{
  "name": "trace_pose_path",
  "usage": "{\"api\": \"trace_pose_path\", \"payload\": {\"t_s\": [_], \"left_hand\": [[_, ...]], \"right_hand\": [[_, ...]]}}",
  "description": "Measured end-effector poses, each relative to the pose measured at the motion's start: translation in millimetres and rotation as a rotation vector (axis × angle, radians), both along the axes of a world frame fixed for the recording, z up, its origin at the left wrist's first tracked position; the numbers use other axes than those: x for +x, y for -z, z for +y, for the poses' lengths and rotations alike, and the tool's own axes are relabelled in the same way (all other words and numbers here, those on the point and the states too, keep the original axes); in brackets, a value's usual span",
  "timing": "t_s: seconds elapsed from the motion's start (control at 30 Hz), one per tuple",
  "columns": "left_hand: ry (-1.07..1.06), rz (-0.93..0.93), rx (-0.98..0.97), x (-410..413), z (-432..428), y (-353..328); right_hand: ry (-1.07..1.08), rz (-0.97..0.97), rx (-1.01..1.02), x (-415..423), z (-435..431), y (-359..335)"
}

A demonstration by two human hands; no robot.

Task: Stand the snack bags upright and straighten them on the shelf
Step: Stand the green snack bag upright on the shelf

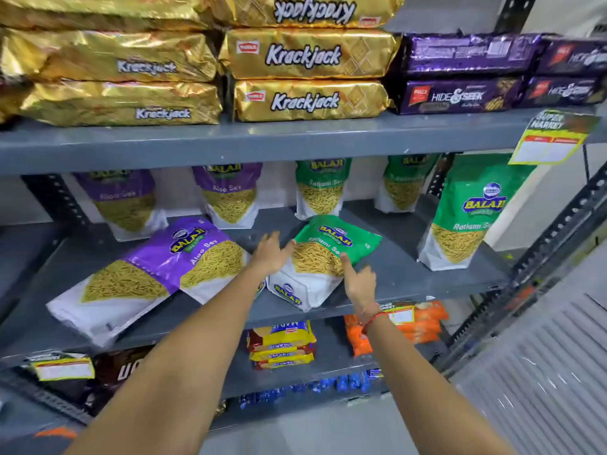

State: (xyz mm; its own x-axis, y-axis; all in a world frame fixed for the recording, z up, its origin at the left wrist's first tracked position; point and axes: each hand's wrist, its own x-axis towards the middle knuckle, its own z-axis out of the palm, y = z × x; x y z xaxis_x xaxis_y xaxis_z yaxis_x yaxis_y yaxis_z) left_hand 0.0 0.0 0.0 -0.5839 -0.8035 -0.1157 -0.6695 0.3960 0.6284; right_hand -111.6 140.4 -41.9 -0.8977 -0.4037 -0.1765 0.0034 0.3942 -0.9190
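Hands (269, 254) (359, 280) flank fallen green bag (328, 254) on shelf (410, 267)

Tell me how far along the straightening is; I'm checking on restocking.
Done: the green bag at right and four back-row bags stand upright. In hand: both hands, left and right, open on the fallen green bag, no grip yet. Left: two purple bags lying flat.

Shop, metal shelf (262, 142), stacked biscuit packs (308, 54), price tag (551, 139)
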Motion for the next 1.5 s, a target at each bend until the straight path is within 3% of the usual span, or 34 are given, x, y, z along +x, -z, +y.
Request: {"api": "trace_pose_path", "payload": {"t_s": [0.13, 0.3, 0.43, 0.6, 0.7, 1.17, 1.5], "left_hand": [[0.001, -0.233, 0.096, -18, 4, -2], [-0.059, -0.21, 0.147, -29, 7, 4], [-0.13, -0.029, 0.218, -26, 8, 13], [-0.184, 0.514, 0.368, -9, 33, 20], [-0.188, 0.661, 0.399, -4, 47, 17], [-0.221, 0.749, 0.357, -35, 46, 17], [-0.291, 0.675, 0.238, -93, 69, 43]], "right_hand": [[-0.116, -0.509, -0.071, -3, -4, 7], [-0.266, -0.636, -0.114, -6, -6, 5], [-0.248, -0.563, -0.222, -12, 3, 5], [-0.32, -0.347, -0.407, -29, 22, 0], [-0.39, -0.228, -0.446, -37, 28, -7], [-0.547, -0.027, -0.335, -94, 15, -29], [-0.546, 0.102, -0.204, -151, 15, -20]]}}
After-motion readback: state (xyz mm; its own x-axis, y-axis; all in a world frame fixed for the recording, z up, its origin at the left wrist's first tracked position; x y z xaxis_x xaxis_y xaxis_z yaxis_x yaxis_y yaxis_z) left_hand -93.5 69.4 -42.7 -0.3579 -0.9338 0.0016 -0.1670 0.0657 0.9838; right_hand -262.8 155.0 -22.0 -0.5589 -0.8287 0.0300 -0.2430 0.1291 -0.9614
